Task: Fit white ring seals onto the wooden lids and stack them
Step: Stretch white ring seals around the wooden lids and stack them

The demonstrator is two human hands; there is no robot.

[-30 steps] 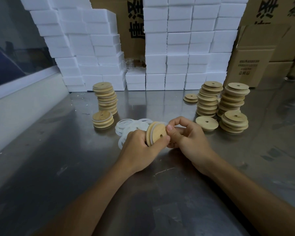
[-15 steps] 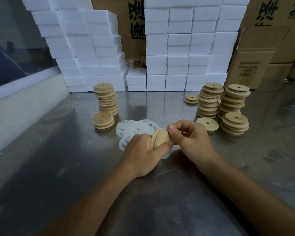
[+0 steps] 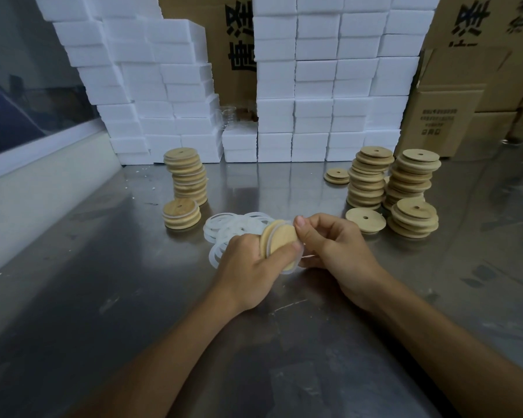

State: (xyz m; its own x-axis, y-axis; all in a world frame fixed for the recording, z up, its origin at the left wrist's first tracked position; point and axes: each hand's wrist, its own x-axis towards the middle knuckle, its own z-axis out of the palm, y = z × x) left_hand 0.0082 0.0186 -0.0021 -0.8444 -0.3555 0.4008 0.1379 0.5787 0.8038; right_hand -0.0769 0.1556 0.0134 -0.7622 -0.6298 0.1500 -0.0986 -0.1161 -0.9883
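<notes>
Wooden lid (image 3: 280,242), on edge, white ring seal (image 3: 299,257) seemingly half-seated.

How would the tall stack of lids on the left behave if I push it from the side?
The tall stack would probably topple: its lids sit offset and it leans. The round lids may roll or slide on the smooth metal table. They look stiff, unlikely to break.

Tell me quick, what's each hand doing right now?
Left hand: grips a wooden lid on edge.
Right hand: pinches the white ring seal at the lid's rim.
</notes>
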